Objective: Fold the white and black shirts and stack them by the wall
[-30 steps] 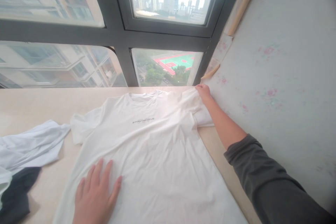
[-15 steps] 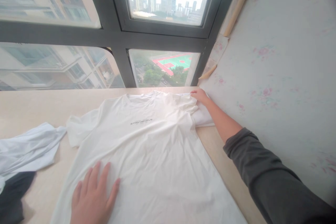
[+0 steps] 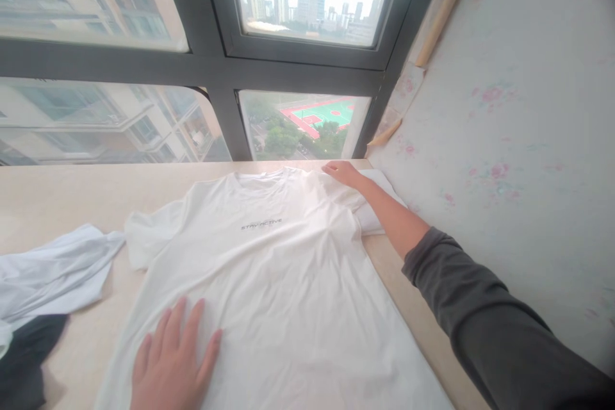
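A white T-shirt [image 3: 283, 282] with small dark lettering across its chest lies spread on the pale surface, its collar toward the window. My left hand [image 3: 175, 355] rests flat on its lower left part, fingers spread. At the shirt's far right shoulder is my right hand [image 3: 342, 174], with its fingers bent together at the fabric's edge; what lies between them is too small to make out. Under and beyond the right sleeve, a folded white cloth [image 3: 372, 221] shows against the wall.
On the left of the pale surface [image 3: 86, 195] lie a crumpled white garment [image 3: 57, 269] and a dark cloth [image 3: 31, 359]. A dark-framed window [image 3: 298, 73] stands behind, and a flowered wall [image 3: 528, 141] rises close on the right.
My right hand has moved left along the shirt's far shoulder, uncovering more of the folded white cloth. My left hand stays in place on the shirt. The view has shifted slightly.
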{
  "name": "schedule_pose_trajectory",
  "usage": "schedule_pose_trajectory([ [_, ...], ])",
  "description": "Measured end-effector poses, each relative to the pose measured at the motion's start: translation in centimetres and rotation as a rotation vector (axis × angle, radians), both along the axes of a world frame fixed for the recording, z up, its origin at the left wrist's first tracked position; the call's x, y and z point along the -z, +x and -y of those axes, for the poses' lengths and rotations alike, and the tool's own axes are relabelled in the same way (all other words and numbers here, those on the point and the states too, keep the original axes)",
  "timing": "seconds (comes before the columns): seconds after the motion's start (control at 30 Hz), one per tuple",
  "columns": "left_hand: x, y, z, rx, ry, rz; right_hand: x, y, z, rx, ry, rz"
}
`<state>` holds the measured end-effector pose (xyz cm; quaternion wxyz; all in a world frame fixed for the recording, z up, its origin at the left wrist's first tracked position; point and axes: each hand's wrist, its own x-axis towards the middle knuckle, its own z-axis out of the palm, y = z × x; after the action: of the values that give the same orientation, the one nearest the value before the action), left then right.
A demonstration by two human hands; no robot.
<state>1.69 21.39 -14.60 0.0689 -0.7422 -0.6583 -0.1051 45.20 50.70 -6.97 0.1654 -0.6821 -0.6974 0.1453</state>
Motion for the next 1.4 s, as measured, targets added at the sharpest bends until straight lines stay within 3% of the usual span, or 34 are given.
schedule_pose_trajectory([
  [0.17,0.0,-0.1,-0.1,-0.008,0.007,0.002,-0.4,-2.2,-2.0,-0.114,-0.127,0.044],
  [0.33,0.0,0.0,-0.2,-0.006,0.008,0.011,0.6,-1.8,-2.6,-0.021,-0.143,0.070],
  [0.5,0.0,0.0,-0.1,-0.014,0.004,0.027,1.2,-0.9,-1.6,0.102,-0.028,0.018],
  [0.7,-0.3,0.3,0.0,-0.022,-0.006,0.043,0.7,3.9,3.2,0.305,0.053,0.002],
  [0.83,-0.7,0.6,0.0,-0.035,-0.027,0.050,1.2,6.3,7.4,0.309,0.004,-0.034],
  [1.0,-0.8,0.6,0.0,-0.057,-0.063,0.039,1.9,5.8,9.4,0.237,-0.022,-0.136],
  [1.17,-0.7,0.5,0.0,-0.064,-0.070,0.029,0.9,5.1,10.2,0.150,0.017,-0.258],
  [1.3,-0.6,0.4,0.0,-0.056,-0.074,0.028,0.4,5.3,12.9,0.164,0.104,-0.290],
  [1.4,-0.5,0.3,0.0,-0.060,-0.060,0.030,0.9,5.2,15.3,0.181,0.096,-0.282],
])
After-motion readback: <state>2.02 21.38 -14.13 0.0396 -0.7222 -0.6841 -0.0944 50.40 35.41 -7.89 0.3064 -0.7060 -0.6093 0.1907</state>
